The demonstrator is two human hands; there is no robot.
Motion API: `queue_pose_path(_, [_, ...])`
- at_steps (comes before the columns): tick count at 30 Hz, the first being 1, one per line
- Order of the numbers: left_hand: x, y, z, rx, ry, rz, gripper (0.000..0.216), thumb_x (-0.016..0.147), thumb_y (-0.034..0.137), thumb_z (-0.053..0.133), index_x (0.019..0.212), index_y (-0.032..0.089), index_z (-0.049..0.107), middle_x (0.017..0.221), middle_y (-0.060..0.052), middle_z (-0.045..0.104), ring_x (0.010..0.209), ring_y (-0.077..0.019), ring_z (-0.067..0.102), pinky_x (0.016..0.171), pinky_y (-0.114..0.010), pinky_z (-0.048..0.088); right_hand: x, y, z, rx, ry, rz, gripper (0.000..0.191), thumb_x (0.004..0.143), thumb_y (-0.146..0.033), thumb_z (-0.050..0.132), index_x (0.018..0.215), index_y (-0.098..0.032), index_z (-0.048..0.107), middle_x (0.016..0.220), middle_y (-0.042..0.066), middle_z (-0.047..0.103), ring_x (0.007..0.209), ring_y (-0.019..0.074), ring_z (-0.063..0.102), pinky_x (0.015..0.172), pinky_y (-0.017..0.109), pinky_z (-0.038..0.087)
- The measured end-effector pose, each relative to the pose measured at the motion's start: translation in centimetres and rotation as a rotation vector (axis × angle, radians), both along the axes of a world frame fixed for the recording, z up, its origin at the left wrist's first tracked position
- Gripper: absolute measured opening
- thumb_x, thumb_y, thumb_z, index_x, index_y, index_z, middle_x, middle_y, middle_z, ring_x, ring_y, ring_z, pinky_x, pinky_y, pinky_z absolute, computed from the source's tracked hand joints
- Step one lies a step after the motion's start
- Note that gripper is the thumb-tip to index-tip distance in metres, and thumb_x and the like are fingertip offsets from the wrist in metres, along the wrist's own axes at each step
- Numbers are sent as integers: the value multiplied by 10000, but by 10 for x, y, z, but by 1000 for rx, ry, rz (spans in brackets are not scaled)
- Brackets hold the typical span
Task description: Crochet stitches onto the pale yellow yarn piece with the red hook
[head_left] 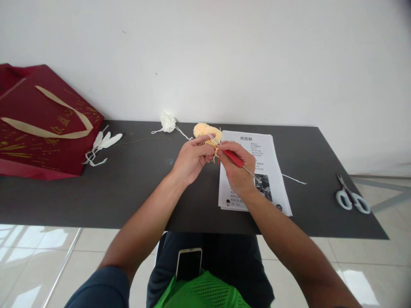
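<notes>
My left hand (192,159) is closed in a pinch on a small pale-yellow crochet piece (205,131) held above the dark table (135,188). My right hand (237,169) is closed on a crochet hook with a red handle (233,158); its metal tip points into the yellow piece. Thin yellow yarn runs across my left fingers. Both hands meet just left of a printed pattern sheet (257,171).
A small bundle of white yarn (168,122) lies behind my hands. A dark red gift bag (41,124) lies at the left with white scraps (102,143) beside it. White-handled scissors (351,197) rest at the right. A phone (189,264) sits on my lap.
</notes>
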State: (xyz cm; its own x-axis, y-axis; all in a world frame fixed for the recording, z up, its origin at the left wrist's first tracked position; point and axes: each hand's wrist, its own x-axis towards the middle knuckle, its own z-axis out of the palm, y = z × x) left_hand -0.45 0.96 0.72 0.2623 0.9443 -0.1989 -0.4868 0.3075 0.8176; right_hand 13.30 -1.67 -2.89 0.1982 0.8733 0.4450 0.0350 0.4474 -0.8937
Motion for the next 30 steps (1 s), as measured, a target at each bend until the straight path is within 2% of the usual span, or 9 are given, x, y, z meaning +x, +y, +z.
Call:
queue_pose_path(8, [-9, 4, 1, -9, 50, -85, 620, 599, 25, 716, 1213, 58, 641, 671, 12, 651, 538, -65, 504, 555, -222, 373, 1, 0, 1, 29, -21, 10, 130, 874, -190, 739, 905, -309, 780, 1012, -15, 776, 977, 170, 722, 960, 379, 576])
queue_pose_path(15, [-11, 3, 3, -4, 120, -133, 607, 592, 56, 725, 1195, 59, 648, 686, 10, 643, 528, -59, 483, 539, -227, 350, 1, -2, 2, 26, -44, 20, 124, 878, -203, 738, 912, -309, 789, 1025, -5, 775, 983, 175, 721, 956, 386, 575])
queue_pose_path(22, [-14, 4, 6, 48, 194, -280, 585, 569, 29, 673, 1147, 115, 668, 631, 54, 561, 534, -58, 427, 535, -230, 286, 1, -2, 5, 22, -16, 36, 120, 883, -193, 727, 899, -300, 778, 1022, -8, 779, 1009, 179, 730, 986, 400, 580])
queue_pose_path(25, [-14, 5, 3, 84, 253, -254, 583, 568, 43, 649, 1143, 134, 673, 618, 61, 546, 533, -65, 408, 531, -237, 264, 1, -1, 3, 22, -20, 27, 127, 872, -185, 741, 899, -301, 781, 1024, -12, 777, 1005, 175, 727, 977, 383, 575])
queue_pose_path(30, [-15, 8, -6, 258, 426, -141, 497, 626, 99, 643, 1119, 128, 697, 611, 55, 549, 550, -80, 414, 551, -251, 282, 1, 1, -4, -18, 77, 39, 107, 863, -223, 760, 916, -312, 784, 983, -22, 773, 956, 170, 720, 939, 367, 574])
